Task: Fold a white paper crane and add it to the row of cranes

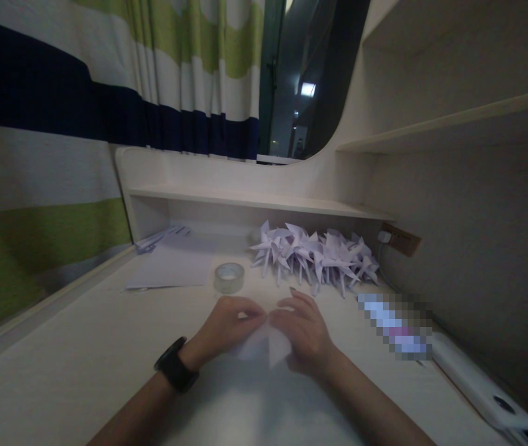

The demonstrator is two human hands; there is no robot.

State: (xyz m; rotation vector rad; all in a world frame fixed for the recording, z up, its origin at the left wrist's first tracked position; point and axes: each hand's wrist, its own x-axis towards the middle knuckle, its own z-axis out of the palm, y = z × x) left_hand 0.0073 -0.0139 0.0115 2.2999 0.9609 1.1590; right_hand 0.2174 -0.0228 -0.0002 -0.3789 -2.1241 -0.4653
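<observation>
My left hand and my right hand meet over a small folded white paper lying on the pale desk. Both hands pinch its upper edge with curled fingers. A black watch sits on my left wrist. Beyond my hands lies a pile of several folded white paper figures. A roll of clear tape stands just left of that pile.
Flat white sheets lie at the back left of the desk under a low shelf. A white device and a blurred-out object lie along the right edge. A striped curtain hangs at left.
</observation>
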